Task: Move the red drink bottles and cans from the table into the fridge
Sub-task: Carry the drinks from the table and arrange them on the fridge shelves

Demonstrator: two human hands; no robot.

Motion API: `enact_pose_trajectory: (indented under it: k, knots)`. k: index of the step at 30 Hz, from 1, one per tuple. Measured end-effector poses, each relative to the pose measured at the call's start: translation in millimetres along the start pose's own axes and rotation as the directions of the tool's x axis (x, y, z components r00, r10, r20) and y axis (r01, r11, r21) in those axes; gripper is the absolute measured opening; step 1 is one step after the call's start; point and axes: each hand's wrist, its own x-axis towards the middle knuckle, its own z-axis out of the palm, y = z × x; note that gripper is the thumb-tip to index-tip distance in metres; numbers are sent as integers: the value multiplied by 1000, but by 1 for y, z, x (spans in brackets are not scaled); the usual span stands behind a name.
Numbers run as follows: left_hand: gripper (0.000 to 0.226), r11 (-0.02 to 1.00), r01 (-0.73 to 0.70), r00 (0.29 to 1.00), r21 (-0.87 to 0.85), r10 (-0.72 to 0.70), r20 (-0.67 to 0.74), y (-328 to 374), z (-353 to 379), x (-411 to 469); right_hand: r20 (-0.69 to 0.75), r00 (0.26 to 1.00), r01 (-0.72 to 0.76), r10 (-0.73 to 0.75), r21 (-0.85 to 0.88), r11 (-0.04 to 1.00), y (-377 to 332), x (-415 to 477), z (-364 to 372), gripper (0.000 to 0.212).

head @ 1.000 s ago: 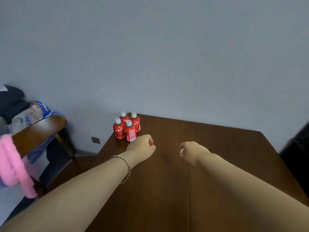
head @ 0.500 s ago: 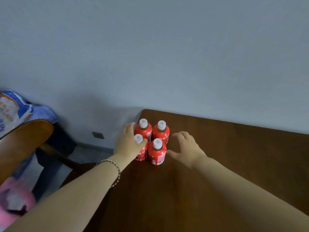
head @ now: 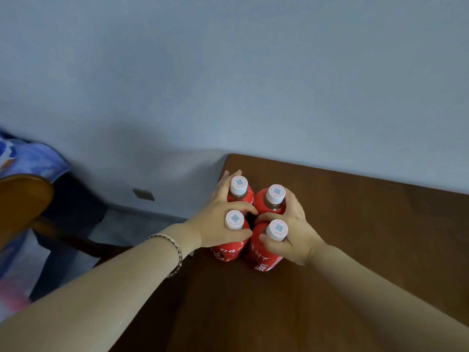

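Left hand (head: 218, 224) clasps the necks of the left pair of red bottles (head: 228, 250), right hand (head: 291, 233) the right pair of red bottles (head: 265, 261), all four bunched upright at the table (head: 368, 237) corner; none moved yet, fridge unseen.

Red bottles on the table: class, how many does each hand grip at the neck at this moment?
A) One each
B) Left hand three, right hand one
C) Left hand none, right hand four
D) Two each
D: the left hand curls its fingers round the necks of the far-left bottle and near-left bottle, the right hand round the far-right bottle and near-right bottle.
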Motion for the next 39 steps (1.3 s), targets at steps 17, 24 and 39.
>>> enact_pose_trajectory:
  k: [17,24,39]
  knots:
    - [61,992,121,977,-33,-125,-170,18,37,-21,-5,991,-129,132,181,975,-8,-15,-3,30]
    - [57,990,122,965,-76,-136,-223,26,43,-33,-165,981,-30,97,368,929,-19,-38,12,43]
    - [37,976,24,993,-218,-49,-109,174,133,-79,-359,906,-68,223,397,915,-25,-225,-52,35]
